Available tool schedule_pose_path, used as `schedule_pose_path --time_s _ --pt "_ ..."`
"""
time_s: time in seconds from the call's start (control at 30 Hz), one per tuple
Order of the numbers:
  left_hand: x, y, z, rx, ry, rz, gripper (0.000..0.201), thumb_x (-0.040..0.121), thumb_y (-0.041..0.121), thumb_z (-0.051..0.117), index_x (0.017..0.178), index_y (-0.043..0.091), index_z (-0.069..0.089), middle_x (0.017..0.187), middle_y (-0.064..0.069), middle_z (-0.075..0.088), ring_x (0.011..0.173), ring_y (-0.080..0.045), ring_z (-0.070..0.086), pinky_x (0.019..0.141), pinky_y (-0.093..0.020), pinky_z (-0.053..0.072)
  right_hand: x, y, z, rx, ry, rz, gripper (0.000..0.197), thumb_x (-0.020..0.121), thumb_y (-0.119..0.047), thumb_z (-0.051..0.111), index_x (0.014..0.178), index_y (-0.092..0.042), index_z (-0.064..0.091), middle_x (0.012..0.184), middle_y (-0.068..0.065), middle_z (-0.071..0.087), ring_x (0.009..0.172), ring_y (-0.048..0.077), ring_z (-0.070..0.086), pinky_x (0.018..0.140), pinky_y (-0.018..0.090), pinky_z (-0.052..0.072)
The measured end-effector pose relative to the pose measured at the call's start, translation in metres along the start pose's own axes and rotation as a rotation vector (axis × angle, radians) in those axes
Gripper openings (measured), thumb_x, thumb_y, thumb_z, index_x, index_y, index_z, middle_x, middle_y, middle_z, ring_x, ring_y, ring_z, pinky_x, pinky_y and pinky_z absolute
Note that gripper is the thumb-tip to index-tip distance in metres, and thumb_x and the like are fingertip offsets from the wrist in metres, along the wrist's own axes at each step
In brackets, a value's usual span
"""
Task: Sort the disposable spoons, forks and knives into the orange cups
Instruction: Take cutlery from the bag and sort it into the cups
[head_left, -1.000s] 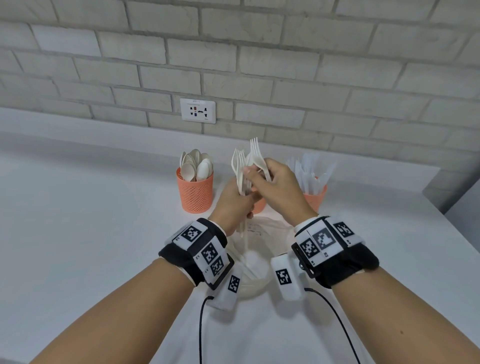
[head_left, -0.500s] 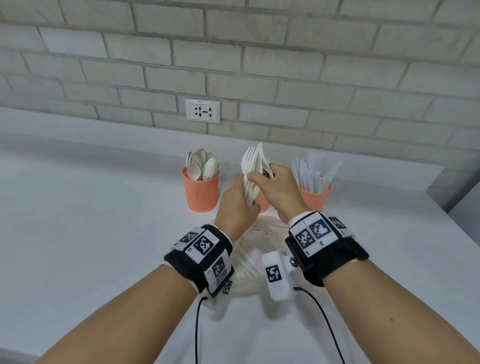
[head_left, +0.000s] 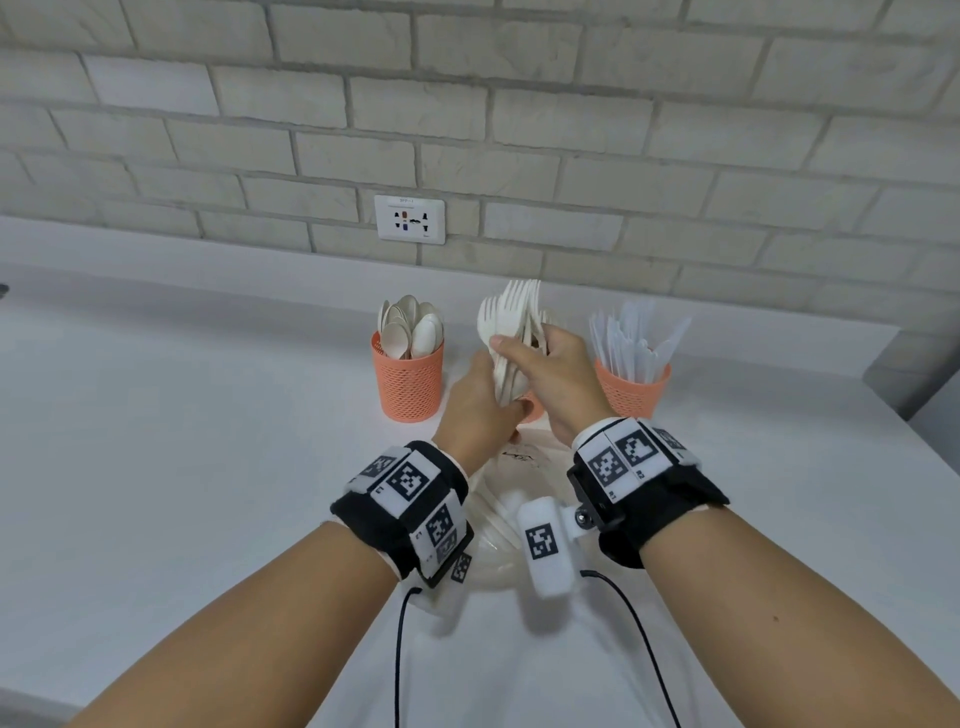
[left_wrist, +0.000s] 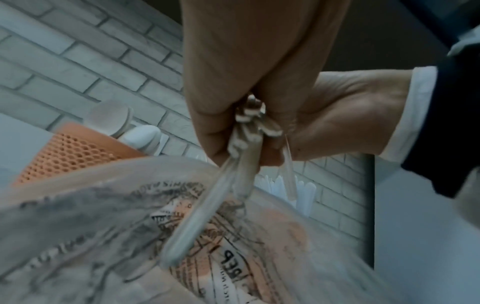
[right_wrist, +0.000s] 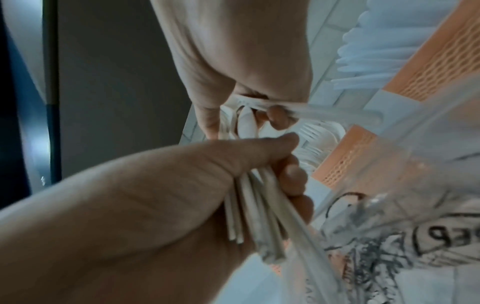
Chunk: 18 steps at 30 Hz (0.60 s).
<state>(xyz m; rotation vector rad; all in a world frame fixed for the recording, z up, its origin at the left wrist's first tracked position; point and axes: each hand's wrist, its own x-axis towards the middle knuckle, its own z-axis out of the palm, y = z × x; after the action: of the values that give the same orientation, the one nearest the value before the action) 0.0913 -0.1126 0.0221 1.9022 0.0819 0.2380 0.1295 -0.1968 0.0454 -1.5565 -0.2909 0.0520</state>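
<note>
Both hands hold one bundle of white forks (head_left: 511, 317) upright over the middle orange cup (head_left: 534, 410), which they mostly hide. My left hand (head_left: 506, 410) grips the handles low down (right_wrist: 249, 205). My right hand (head_left: 519, 348) pinches the bundle higher, just under the tines. The right wrist view shows more forks standing in the middle cup (right_wrist: 345, 158). The left orange cup (head_left: 410, 379) holds spoons. The right orange cup (head_left: 631, 389) holds clear knives.
A crumpled clear plastic bag with print (head_left: 498, 519) lies on the white counter (head_left: 208, 467) under my wrists. A brick wall with a socket (head_left: 409, 219) stands close behind the cups. The counter's edge runs along the right side.
The forks, fanned in two groups a second ago, are now pressed into one tighter bundle. My right hand has slid in against the left one.
</note>
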Motion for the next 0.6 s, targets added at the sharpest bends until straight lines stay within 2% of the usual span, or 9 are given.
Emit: schedule_pose_path --time_s 0.07,0.1,0.17,0.23,0.3,0.33,0.43,0.53,0.6 --pt "0.002 -0.001 -0.002 -0.039 -0.022 -0.030 0.041 0.087 0.007 0.061 0.122 0.011 0.040 0.081 -0.004 0.057 0.050 -0.011 0.055 0.047 -0.023 0.051 0.003 -0.002 -0.003 0.076 -0.006 0.010 0.013 0.086 -0.013 0.063 0.098 -0.011 0.066 0.097 0.010 0.072 0.088 0.018 0.070 0.077 0.026 0.056" --pt "0.002 -0.002 -0.004 -0.079 -0.050 -0.060 0.040 0.086 0.007 0.062 0.121 0.010 0.042 0.076 -0.003 0.054 0.049 -0.012 0.053 0.047 -0.024 0.050 0.004 -0.004 -0.005 0.115 -0.021 0.017 0.012 0.087 -0.014 0.062 0.098 -0.010 0.066 0.095 0.009 0.072 0.085 0.016 0.070 0.073 0.023 0.055" --pt "0.001 -0.002 -0.010 -0.221 -0.127 -0.094 0.038 0.085 0.005 0.064 0.117 0.009 0.044 0.071 -0.002 0.050 0.051 -0.011 0.048 0.048 -0.021 0.045 0.007 -0.007 -0.010 0.173 -0.053 0.052 0.007 0.089 -0.014 0.060 0.094 -0.011 0.064 0.083 0.003 0.070 0.068 0.008 0.068 0.058 0.016 0.050" --pt "0.001 -0.003 -0.014 -0.371 -0.214 -0.085 0.030 0.085 0.004 0.064 0.110 0.009 0.047 0.069 0.001 0.051 0.054 -0.010 0.046 0.048 -0.020 0.041 0.011 -0.008 -0.014 0.218 -0.079 0.110 0.003 0.089 -0.017 0.060 0.090 -0.014 0.063 0.075 -0.001 0.066 0.063 0.008 0.062 0.057 0.019 0.044" --pt "-0.001 -0.001 -0.016 -0.448 -0.265 -0.068 0.015 0.090 0.015 0.058 0.103 0.010 0.052 0.068 0.005 0.055 0.056 -0.010 0.046 0.050 -0.021 0.041 0.015 -0.004 -0.016 0.259 -0.113 0.156 0.006 0.090 -0.018 0.060 0.091 -0.013 0.063 0.075 0.001 0.066 0.065 0.015 0.057 0.060 0.025 0.042" --pt "-0.001 -0.001 -0.016 -0.466 -0.270 -0.067 0.014 0.094 0.024 0.051 0.098 0.011 0.054 0.067 0.007 0.057 0.056 -0.010 0.046 0.050 -0.022 0.042 0.016 -0.002 -0.016 0.269 -0.128 0.168 0.008 0.090 -0.018 0.059 0.090 -0.011 0.062 0.071 0.001 0.065 0.060 0.015 0.052 0.056 0.024 0.039" --pt "0.000 0.002 -0.016 -0.509 -0.260 -0.121 0.037 0.100 0.034 0.033 0.087 0.011 0.058 0.055 0.009 0.061 0.048 -0.007 0.052 0.046 -0.019 0.045 0.020 0.002 -0.017 0.289 -0.155 0.186 0.011 0.092 -0.018 0.056 0.092 -0.008 0.060 0.067 0.001 0.060 0.051 0.011 0.045 0.046 0.020 0.032" --pt "0.002 0.002 -0.020 -0.583 -0.238 -0.180 0.030 0.101 0.024 0.035 0.092 0.008 0.059 0.054 0.006 0.065 0.047 -0.005 0.060 0.046 -0.019 0.050 0.025 0.001 -0.018 0.361 -0.145 0.198 0.011 0.094 -0.016 0.052 0.089 -0.007 0.056 0.069 0.003 0.055 0.054 0.010 0.053 0.047 0.019 0.037" --pt "0.005 0.001 -0.021 -0.629 -0.169 -0.228 0.020 0.099 0.017 0.041 0.089 0.008 0.056 0.059 0.003 0.066 0.053 -0.010 0.062 0.053 -0.021 0.055 0.030 -0.003 -0.021 0.446 -0.083 0.197 0.014 0.096 -0.015 0.048 0.085 -0.010 0.052 0.073 0.004 0.052 0.061 0.013 0.054 0.061 0.026 0.049"
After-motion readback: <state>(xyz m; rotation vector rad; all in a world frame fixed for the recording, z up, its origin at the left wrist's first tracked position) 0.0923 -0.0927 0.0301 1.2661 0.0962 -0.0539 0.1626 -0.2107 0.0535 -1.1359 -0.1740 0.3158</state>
